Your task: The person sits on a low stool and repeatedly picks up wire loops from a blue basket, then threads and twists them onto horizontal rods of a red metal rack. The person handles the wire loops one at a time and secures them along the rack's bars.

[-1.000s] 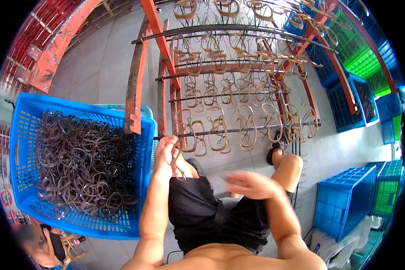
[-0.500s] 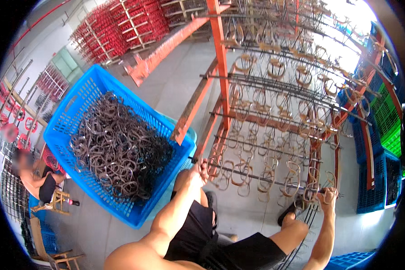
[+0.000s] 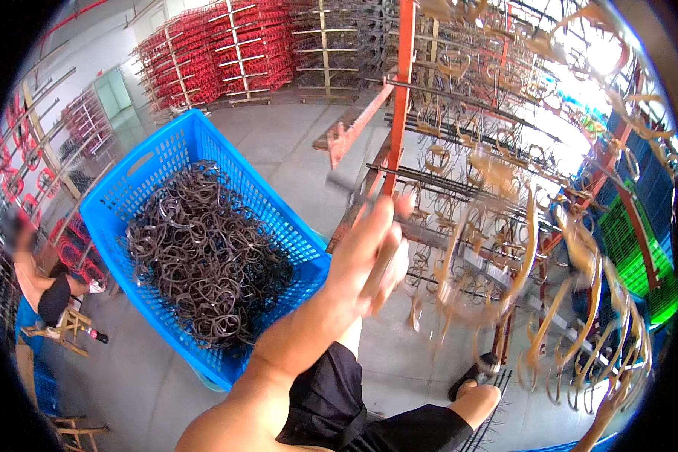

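Note:
My left hand (image 3: 380, 256), in front of my body, is closed round the near-left part of a long metal rod (image 3: 486, 267). Along the rod hang several brownish, ring-like frames (image 3: 531, 256), blurred by motion. My right hand (image 3: 621, 388) is at the lower right, by the rod's other end; rings and blur hide its fingers. Left of my arm stands a blue perforated plastic crate (image 3: 139, 301), heaped with dark curved ring-like pieces (image 3: 211, 256).
Beyond the rod, an orange metal rack (image 3: 401, 98) carries several rods of similar rings. Green (image 3: 629, 241) and blue crates stand at the right. Red stacked parts (image 3: 252, 53) line the back. A person (image 3: 49, 294) sits on a wooden stool (image 3: 71, 331) at far left.
The rod with its rings has come up off the rack's lower front, closer to my view. My left hand rose with it; my right hand shifted right and down in view.

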A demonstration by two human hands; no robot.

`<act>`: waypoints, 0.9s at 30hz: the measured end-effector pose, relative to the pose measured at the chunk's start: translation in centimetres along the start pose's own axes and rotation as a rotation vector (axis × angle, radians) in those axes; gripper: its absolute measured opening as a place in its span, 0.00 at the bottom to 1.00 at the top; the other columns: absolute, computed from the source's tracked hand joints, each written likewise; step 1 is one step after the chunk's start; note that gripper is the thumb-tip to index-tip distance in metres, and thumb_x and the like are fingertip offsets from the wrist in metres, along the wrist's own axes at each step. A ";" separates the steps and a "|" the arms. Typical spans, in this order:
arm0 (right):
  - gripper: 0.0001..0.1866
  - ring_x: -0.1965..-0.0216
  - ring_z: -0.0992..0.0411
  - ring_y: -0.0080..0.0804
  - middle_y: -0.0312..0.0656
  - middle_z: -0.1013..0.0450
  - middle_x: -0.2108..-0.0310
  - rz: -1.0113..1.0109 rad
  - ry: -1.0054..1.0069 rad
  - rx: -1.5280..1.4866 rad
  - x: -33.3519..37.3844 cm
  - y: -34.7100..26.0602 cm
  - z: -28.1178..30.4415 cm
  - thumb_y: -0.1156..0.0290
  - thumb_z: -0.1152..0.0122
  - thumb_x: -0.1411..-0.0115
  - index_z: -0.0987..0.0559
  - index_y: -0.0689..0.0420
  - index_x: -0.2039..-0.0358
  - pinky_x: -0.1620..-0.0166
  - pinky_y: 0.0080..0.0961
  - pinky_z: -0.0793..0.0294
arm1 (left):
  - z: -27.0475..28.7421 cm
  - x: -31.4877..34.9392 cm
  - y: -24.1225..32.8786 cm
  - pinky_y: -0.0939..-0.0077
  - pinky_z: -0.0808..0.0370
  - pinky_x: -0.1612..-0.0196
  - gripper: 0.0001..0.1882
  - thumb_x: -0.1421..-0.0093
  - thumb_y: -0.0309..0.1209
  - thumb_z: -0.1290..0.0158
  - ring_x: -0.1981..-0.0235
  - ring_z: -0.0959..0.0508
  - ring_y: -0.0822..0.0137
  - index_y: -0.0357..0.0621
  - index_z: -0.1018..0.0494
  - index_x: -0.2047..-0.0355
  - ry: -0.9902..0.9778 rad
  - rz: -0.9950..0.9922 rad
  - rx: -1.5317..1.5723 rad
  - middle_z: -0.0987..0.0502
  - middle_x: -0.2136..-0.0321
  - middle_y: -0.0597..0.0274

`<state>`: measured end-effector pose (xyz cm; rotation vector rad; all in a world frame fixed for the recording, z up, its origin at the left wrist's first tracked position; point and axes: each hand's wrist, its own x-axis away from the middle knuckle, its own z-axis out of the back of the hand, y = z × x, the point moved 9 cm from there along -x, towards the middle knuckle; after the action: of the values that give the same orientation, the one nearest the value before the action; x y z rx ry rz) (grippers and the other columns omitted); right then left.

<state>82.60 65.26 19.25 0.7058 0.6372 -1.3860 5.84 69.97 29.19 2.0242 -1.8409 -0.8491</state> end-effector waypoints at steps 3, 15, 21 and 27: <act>0.19 0.50 0.34 0.38 0.49 0.32 0.51 -0.003 -0.026 0.062 -8.8 -8.6 3.6 0.69 0.48 0.39 0.33 0.63 0.48 0.48 0.28 0.36 | -1.0 -3.5 4.3 0.84 0.47 0.91 0.21 0.40 0.51 0.54 0.94 0.40 0.79 0.52 0.32 0.55 0.080 0.014 -0.040 0.37 0.91 0.73; 0.13 0.56 0.32 0.42 0.49 0.29 0.61 -0.121 -0.117 -0.353 -26.0 -16.4 7.2 0.66 0.41 0.48 0.23 0.61 0.65 0.50 0.33 0.37 | 0.0 -6.0 4.0 0.84 0.44 0.88 0.16 0.37 0.34 0.57 0.89 0.43 0.78 0.42 0.35 0.51 -0.163 0.000 0.133 0.43 0.89 0.72; 0.21 0.65 0.30 0.43 0.45 0.26 0.68 0.013 0.036 -0.282 -31.2 -21.8 5.3 0.54 0.34 0.55 0.21 0.59 0.68 0.62 0.35 0.34 | 0.3 -5.1 9.2 0.83 0.44 0.89 0.20 0.35 0.29 0.65 0.88 0.45 0.76 0.29 0.44 0.46 -0.204 -0.197 -0.078 0.45 0.86 0.69; 0.25 0.65 0.28 0.46 0.46 0.25 0.70 0.031 0.057 -0.298 -28.2 -19.7 3.9 0.48 0.37 0.54 0.21 0.58 0.68 0.56 0.39 0.35 | 0.5 -4.9 7.5 0.85 0.46 0.90 0.22 0.34 0.32 0.65 0.88 0.46 0.78 0.30 0.44 0.44 -0.158 -0.185 -0.159 0.46 0.86 0.69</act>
<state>60.54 79.48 41.86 0.5149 0.8535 -1.2126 -0.58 73.67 34.15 2.1015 -1.6198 -1.1984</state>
